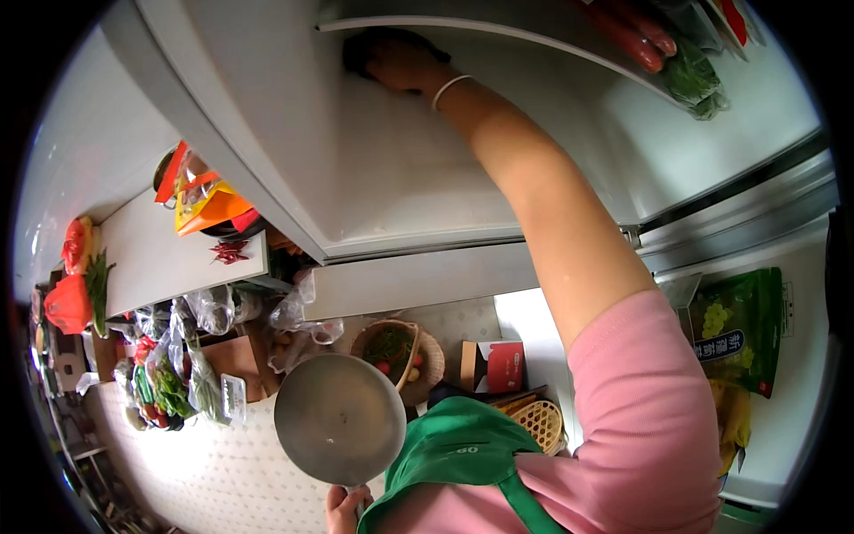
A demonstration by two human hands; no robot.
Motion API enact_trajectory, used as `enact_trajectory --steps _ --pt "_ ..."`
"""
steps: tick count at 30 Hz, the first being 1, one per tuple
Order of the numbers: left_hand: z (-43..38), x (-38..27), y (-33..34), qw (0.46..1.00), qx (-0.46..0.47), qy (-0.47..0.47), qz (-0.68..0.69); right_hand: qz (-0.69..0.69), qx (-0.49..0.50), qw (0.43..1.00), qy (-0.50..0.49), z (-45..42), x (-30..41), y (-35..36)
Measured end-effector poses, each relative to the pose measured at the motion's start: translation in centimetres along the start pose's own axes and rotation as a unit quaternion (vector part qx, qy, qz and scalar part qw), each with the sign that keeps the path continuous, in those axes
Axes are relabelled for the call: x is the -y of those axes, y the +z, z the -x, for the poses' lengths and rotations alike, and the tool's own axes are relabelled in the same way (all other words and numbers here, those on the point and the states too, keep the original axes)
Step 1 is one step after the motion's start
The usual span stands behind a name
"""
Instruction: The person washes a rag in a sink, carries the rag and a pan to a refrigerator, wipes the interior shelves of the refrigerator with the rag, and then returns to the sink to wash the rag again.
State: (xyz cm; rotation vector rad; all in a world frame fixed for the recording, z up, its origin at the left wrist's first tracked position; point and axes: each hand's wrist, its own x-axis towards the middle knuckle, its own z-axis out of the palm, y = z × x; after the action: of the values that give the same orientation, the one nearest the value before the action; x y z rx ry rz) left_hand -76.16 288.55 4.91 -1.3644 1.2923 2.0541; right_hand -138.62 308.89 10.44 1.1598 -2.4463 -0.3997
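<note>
My right hand (pixel 400 63), with a pale bangle at the wrist, reaches deep into an open refrigerator. It holds a dark cloth (pixel 360 50) against the white inner surface (pixel 413 153), near the far left corner and beside the edge of a shelf (pixel 494 30). The fingers are in shadow and partly hidden. Low in the picture, my left hand (pixel 348 508) grips the handle of a round grey metal pan (pixel 340 419). The pan is held level outside the refrigerator and seems to hold a little cloudy liquid.
Packaged sausages (pixel 634 40) and bagged greens (pixel 694 83) lie on the shelf. The open door (pixel 794 427) at right holds a green raisin bag (pixel 740 327). A wicker basket (pixel 432 354) and a red box (pixel 505 367) stand below. A white tabletop (pixel 180 253) with packages is at left.
</note>
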Motion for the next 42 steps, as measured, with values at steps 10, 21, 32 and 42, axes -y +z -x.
enact_trajectory --steps 10,21,32,42 --pt "-2.7 5.5 -2.1 1.0 -0.012 0.013 -0.02 0.057 0.105 0.969 0.215 11.9 -11.7 3.1" --pt "-0.4 3.0 0.5 0.999 0.034 0.008 0.003 -0.123 0.204 0.906 0.349 14.2 -12.3 -2.2" --pt "-1.3 0.5 -0.2 0.979 0.182 0.066 0.067 -0.055 0.319 0.861 0.392 22.4 -9.2 -8.0" --pt "-1.1 -1.7 -2.2 0.98 0.153 0.062 -0.111 -0.026 0.286 0.836 0.467 24.9 -6.8 -14.1"
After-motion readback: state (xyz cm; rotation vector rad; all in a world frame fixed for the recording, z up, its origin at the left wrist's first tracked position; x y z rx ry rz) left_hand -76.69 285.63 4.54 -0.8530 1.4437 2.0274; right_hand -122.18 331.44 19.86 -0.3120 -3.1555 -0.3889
